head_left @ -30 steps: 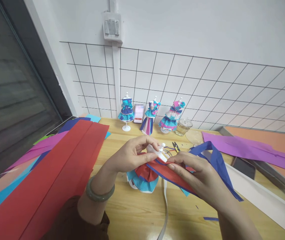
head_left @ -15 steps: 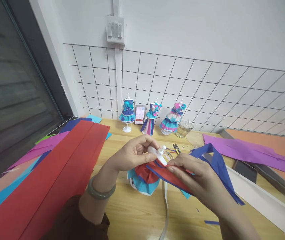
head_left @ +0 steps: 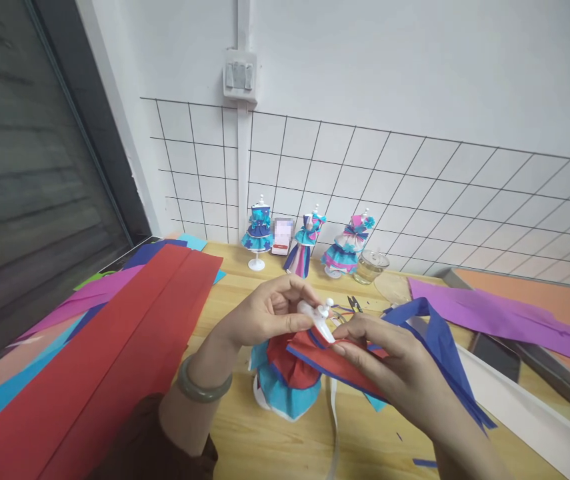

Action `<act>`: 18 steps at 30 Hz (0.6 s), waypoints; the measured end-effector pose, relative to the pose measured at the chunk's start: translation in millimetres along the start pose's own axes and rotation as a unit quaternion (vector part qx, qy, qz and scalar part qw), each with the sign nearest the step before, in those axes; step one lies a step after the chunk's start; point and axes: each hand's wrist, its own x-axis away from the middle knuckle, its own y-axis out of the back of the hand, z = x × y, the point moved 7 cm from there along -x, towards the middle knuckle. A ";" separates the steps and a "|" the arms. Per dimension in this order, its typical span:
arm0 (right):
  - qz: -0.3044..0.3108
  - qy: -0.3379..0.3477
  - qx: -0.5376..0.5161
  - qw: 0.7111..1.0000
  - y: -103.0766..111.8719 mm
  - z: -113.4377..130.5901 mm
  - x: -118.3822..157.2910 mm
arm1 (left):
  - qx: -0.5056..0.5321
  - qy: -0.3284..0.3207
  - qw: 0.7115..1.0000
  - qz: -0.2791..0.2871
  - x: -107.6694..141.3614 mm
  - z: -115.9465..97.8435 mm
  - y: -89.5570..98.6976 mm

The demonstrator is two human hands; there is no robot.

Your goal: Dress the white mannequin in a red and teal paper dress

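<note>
Holding a tilted white mannequin (head_left: 323, 327) over the tabletop (head_left: 245, 440), left hand (head_left: 269, 310) pinching its shoulder, right hand (head_left: 395, 350) pinching a red strip (head_left: 323, 361) against it, more teal skirt (head_left: 295, 401) showing below it than earlier.

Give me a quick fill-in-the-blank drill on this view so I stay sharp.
1. The left hand holds a mannequin whose bare shoulders are ____.
2. The right hand pinches a red strip edged in ____.
3. The dressed mannequins standing near the wall number ____.
4. The bangle circles the ____ wrist.

Missing words: white; blue; three; left.
</note>
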 end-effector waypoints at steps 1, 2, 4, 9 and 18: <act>0.002 -0.004 -0.004 1.000 -0.6 0.8 -0.1 | 0.004 0.000 1.000 -0.003 0.3 -0.4 0.2; 0.003 -0.009 -0.006 1.000 -0.9 1.8 0.0 | 0.010 0.000 1.000 -0.003 0.7 -0.7 0.1; 0.005 -0.017 -0.010 1.000 -1.4 4.3 0.2 | 0.025 0.000 1.000 -0.003 1.2 -1.1 -0.1; 0.009 -0.037 -0.041 0.998 -2.0 8.3 1.3 | 0.058 0.008 0.998 0.011 1.9 0.0 -3.7; -0.030 -0.099 -0.166 0.981 -3.1 4.5 3.5 | 0.105 0.006 0.994 0.020 0.6 2.5 -9.8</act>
